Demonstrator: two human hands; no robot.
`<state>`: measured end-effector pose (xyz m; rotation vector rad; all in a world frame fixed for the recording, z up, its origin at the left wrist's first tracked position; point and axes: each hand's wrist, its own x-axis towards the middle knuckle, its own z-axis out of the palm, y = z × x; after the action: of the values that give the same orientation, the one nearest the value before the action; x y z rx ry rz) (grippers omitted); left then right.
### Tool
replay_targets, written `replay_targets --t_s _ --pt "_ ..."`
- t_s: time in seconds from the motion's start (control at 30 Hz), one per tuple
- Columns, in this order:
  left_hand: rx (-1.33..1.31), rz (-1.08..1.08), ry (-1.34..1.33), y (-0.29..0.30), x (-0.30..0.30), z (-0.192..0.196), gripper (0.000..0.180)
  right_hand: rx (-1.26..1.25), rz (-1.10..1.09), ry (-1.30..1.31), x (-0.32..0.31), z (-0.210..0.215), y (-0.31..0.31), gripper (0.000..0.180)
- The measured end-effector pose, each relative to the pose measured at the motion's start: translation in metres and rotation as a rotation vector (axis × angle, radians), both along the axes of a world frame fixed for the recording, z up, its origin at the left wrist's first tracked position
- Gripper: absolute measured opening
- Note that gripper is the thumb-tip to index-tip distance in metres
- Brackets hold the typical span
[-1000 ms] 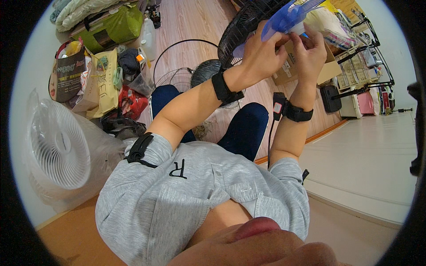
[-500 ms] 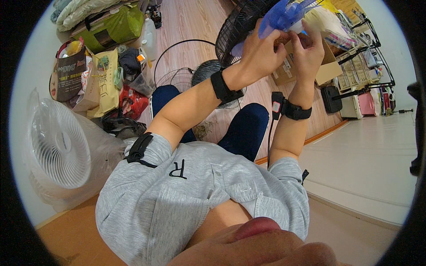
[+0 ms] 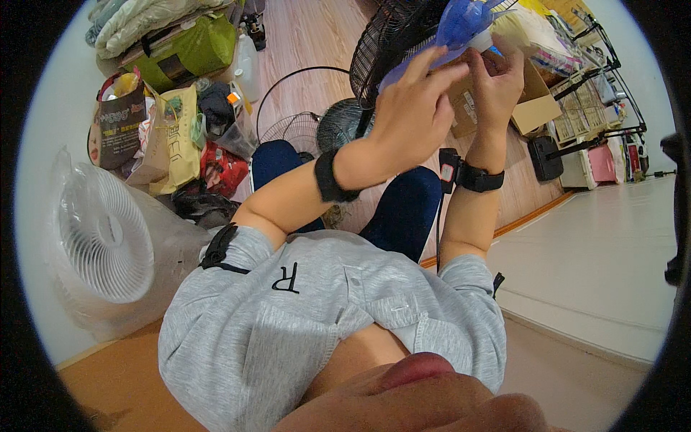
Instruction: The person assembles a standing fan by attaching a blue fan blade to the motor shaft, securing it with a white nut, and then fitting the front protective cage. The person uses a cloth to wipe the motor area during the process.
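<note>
Presently, R hand (image 3: pixel 497 83) is closed on white hub (image 3: pixel 480 41) of blue fan blade (image 3: pixel 461 25), far right by black grille (image 3: pixel 376 50), prob. to steady it; L hand (image 3: pixel 407 119), fingers apart, w/ blade contact unclear.

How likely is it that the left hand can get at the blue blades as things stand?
Probably yes: the left hand looks empty and very near the blue blades, with nothing visible between. The right hand, at the white piece, leaves that side free.
</note>
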<state>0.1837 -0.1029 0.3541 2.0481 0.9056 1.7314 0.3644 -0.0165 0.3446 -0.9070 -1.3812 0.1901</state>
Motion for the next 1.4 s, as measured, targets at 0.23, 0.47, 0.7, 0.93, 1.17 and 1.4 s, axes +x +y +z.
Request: replay_targets --t_s 0.23,0.47,0.7,0.93,1.17,1.4 --pt "0.243 0.068 -0.120 -0.007 -0.081 0.033 0.034 -0.051 -0.009 0.048 0.001 -0.002 -0.005 0.042" --pt "-0.169 0.077 -0.281 0.125 -0.127 0.027 0.034 -0.059 -0.051 0.050 0.002 -0.001 -0.012 0.042" --pt "0.243 0.088 -0.464 0.029 -0.089 -0.005 0.023 0.002 -0.134 0.022 -0.003 -0.005 -0.012 0.042" --pt "0.417 -0.067 -0.053 -0.033 -0.033 -0.014 0.034 0.072 -0.160 0.132 0.000 -0.009 0.002 0.037" --pt "-0.065 -0.011 -0.183 -0.013 0.015 -0.011 0.048 0.130 -0.049 0.188 -0.006 -0.015 0.018 0.038" --pt "-0.305 0.028 -0.381 0.023 0.041 -0.012 0.042 0.114 -0.031 0.160 -0.006 -0.016 0.021 0.037"
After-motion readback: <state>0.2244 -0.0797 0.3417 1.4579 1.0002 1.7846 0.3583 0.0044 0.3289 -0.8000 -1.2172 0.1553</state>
